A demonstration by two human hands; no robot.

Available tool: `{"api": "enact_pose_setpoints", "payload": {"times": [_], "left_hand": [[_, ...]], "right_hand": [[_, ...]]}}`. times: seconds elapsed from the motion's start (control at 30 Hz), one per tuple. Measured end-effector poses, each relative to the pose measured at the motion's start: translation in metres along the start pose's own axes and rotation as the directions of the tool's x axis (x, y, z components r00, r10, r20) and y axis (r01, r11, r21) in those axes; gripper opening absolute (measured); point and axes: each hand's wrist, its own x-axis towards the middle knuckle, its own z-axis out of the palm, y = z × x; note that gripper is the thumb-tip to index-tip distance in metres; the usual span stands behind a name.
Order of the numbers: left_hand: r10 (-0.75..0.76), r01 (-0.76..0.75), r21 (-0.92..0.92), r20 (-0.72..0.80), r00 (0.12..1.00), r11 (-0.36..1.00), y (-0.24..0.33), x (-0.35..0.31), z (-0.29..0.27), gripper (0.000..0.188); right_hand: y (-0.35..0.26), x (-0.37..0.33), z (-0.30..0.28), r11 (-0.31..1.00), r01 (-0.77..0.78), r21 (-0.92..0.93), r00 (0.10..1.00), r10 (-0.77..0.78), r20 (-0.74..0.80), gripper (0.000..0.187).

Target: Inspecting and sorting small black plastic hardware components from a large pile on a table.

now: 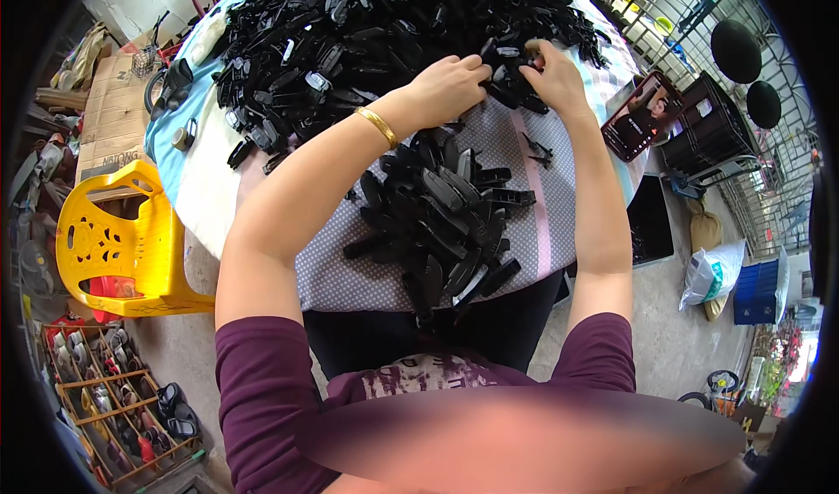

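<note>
A big heap of small, elongated black plastic pieces (350, 57), shaped like clips, covers the far part of the cloth-covered table. At the heap's near edge my left hand (450, 90), with a gold bangle on the wrist, has its fingers curled; their tips are hidden among the pieces. To its right, my right hand (558, 81) curves its thumb and forefinger round a black plastic piece (530, 60), partly hidden by the fingers. Closer to me lies a smaller pile of similar black pieces (450, 201), between my forearms and reaching the table's near edge.
A phone (642, 116) showing a picture leans at the table's right edge, beside a black crate (710, 122). A yellow plastic chair (162, 245) stands to the left, above a shoe rack (114, 398). A few loose bits (537, 150) lie on the dotted tablecloth (341, 271).
</note>
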Motion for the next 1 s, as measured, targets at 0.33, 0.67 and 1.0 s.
{"api": "enact_pose_setpoints", "payload": {"times": [0.33, 0.67, 1.0], "left_hand": [[-0.670, 0.237, -0.969, 0.131, 0.730, 0.068, 0.000, -0.054, -0.019, 0.026], [-0.670, 0.075, -0.974, 0.203, 0.715, -0.215, 0.011, -0.071, -0.019, 0.034], [-0.751, 0.069, -0.984, 0.170, 0.637, -0.164, 0.010, -0.076, -0.019, 0.029]], "right_hand": [[-0.061, -0.014, -0.009, 0.612, -0.086, 0.786, 0.995, 0.013, 0.099, 0.026], [-0.092, -0.033, 0.000, 0.230, -0.328, 0.916, 0.942, 0.006, 0.336, 0.028], [-0.104, -0.043, -0.001, 0.792, 0.432, 0.431, 0.899, -0.415, -0.140, 0.031]]}}
